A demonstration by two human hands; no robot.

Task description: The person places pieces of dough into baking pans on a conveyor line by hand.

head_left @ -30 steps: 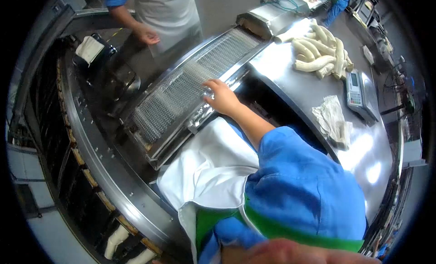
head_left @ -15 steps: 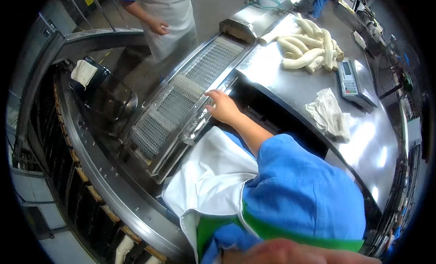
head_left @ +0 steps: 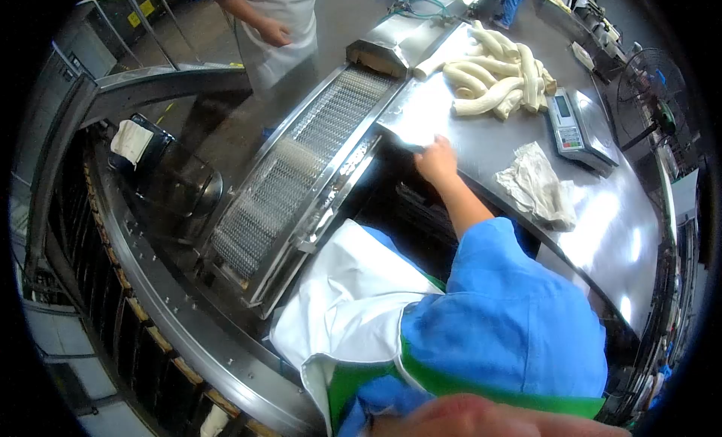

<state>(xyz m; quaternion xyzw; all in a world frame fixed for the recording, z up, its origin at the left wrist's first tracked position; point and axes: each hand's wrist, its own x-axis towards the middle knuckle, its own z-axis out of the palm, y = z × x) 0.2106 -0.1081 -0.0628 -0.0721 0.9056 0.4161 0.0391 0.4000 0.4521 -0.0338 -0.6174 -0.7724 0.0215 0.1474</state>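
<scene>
My right hand (head_left: 436, 160) is at the near edge of the steel table (head_left: 470, 140), over the dark gap between it and the mesh conveyor. Its fingers are partly curled and apart, with nothing seen in them; I cannot tell whether they touch the edge. To the left of the hand slopes the conveyor's wire-mesh belt (head_left: 301, 155). Beyond the hand, long pale dough rolls (head_left: 489, 95) lie piled on the table. A crumpled white cloth (head_left: 535, 185) rests to the right of the hand. My left hand is out of view.
A digital scale (head_left: 583, 132) stands beside the dough, with a fan (head_left: 654, 91) behind it. Across the conveyor stands a person in a white apron (head_left: 282, 38). A black chair (head_left: 162, 162) with a cloth is at left, inside a curved metal track (head_left: 162, 309).
My right hand has left the conveyor's side rail and moved right to the table's edge. The view has shifted slightly. The dough, cloth and scale lie as before.
</scene>
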